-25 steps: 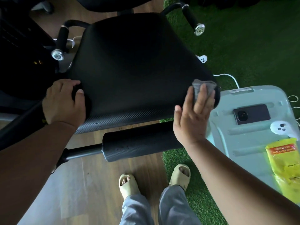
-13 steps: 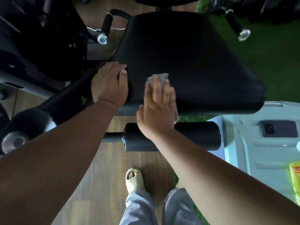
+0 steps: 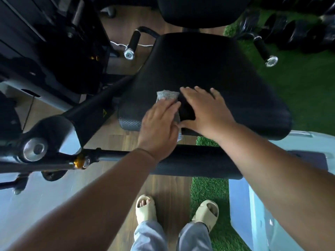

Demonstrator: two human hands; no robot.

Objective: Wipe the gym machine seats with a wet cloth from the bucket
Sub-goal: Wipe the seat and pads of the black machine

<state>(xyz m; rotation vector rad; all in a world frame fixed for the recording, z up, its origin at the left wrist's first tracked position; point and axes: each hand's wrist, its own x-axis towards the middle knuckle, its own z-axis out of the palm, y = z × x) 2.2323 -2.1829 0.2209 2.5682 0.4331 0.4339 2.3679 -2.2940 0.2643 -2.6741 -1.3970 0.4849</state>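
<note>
The black padded seat (image 3: 208, 73) of the gym machine fills the middle of the view. A grey cloth (image 3: 166, 95) lies on the seat's near left corner. My left hand (image 3: 158, 124) lies flat on top of the cloth, with straight fingers pressing it to the pad. A strip of the cloth shows under the heel of this hand at the seat's front edge. Just to the right, my right hand (image 3: 206, 113) rests on the bare pad with its fingers spread. The bucket is out of view.
A black foam roller bar (image 3: 199, 165) runs below the seat's front edge. Two handles (image 3: 133, 44) (image 3: 264, 51) flank the seat. The machine's frame and pivot (image 3: 36, 149) stand at the left. A pale plastic case (image 3: 262, 214) sits at the right on green turf. My sandalled feet stand below.
The cloth went from the seat's right corner to its left corner. My left hand left the seat's edge and now covers the cloth. My right hand came off the cloth onto the pad.
</note>
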